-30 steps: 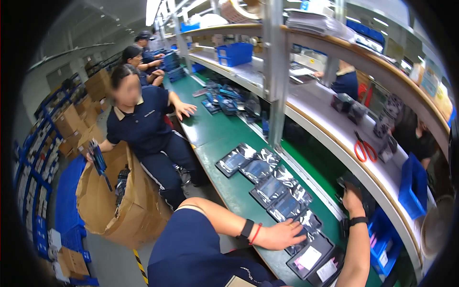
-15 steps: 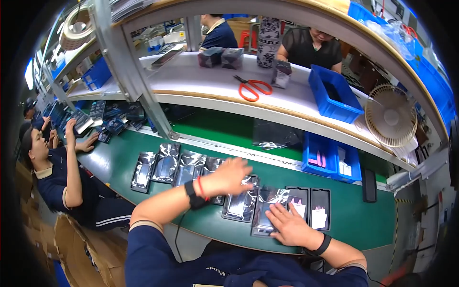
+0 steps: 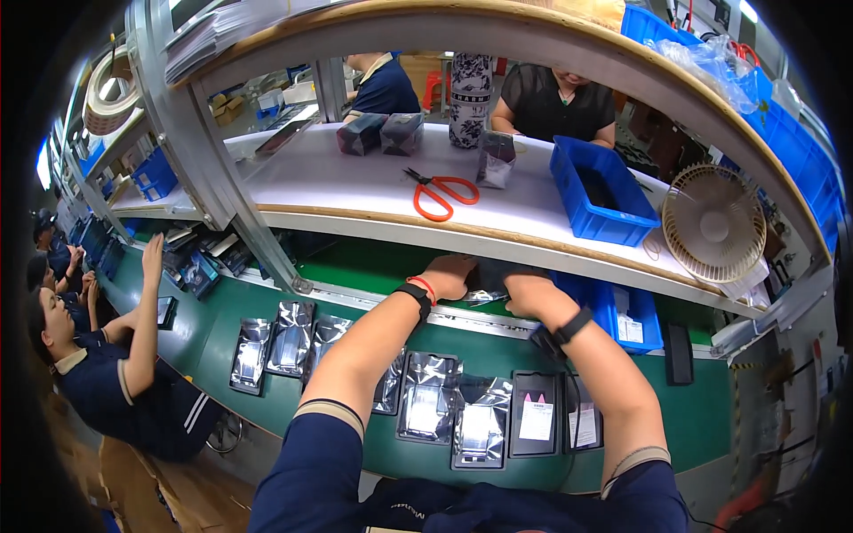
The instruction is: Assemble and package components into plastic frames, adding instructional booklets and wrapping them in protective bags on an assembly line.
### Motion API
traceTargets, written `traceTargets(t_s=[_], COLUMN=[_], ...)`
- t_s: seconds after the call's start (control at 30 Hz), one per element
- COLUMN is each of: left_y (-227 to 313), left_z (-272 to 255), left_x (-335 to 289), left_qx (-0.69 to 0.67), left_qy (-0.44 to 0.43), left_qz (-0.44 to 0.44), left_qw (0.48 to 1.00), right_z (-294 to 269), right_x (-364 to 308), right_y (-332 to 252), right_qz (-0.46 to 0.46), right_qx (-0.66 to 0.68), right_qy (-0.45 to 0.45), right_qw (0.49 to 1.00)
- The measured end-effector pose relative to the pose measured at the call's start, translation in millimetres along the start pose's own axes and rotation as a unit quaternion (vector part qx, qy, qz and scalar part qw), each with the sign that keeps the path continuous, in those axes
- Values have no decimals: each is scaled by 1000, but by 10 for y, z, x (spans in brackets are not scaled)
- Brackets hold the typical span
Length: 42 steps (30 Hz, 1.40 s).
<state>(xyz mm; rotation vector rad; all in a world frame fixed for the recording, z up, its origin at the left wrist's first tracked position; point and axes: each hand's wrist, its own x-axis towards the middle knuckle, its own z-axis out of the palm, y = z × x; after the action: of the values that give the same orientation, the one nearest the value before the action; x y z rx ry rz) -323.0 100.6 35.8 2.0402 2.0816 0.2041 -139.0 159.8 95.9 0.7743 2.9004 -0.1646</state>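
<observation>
Both my arms stretch forward to the green strip under the shelf. Between my hands is a dark shiny plastic bag [image 3: 487, 277], its near corner glinting. My left hand [image 3: 449, 276] is closed at the bag's left edge, with its fingertips partly hidden. My right hand [image 3: 530, 293] curls over the right side. On the green table nearer me stands a row of black trays. Several hold silvery shiny bags, such as the bagged tray [image 3: 429, 398] and its right neighbour [image 3: 481, 425]. A black tray [image 3: 536, 413] further right holds a white card with pink tips; a similar tray [image 3: 584, 425] is partly behind my arm.
Above my hands runs the shelf [image 3: 355, 233], bearing red-handled scissors [image 3: 435, 195], a blue bin [image 3: 604, 191] and a fan [image 3: 715, 219]. Under it stands another blue bin [image 3: 635, 320] beside a dark case [image 3: 679, 354]. A co-worker [image 3: 115, 373] sits at left; a cable hangs by my right arm.
Both hands have left the trays and moved forward to the dark bag under the shelf. The bagged tray that my right hand touched now lies uncovered. The view has shifted.
</observation>
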Motion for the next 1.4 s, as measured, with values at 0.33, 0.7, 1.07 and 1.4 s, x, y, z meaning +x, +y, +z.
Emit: traceTargets(t_s=[0.33,0.7,1.07,1.4], left_y=[20,-19,-103,699], left_z=[-95,0,-122,-568], left_x=[-154,-137,-105,-1205], left_qx=[-15,86,-34,-97], left_qy=[29,31,49,192], left_qz=[52,55,27,71], left_qw=[998,994,998,974], right_z=[255,407,314,-138], right_x=[429,409,494,-1271], right_y=[10,-60,-48,-75], right_qz=[-89,-106,-135,-220], right_qx=[13,-54,56,82], right_qy=[44,141,231,349], right_qw=[995,983,962,907])
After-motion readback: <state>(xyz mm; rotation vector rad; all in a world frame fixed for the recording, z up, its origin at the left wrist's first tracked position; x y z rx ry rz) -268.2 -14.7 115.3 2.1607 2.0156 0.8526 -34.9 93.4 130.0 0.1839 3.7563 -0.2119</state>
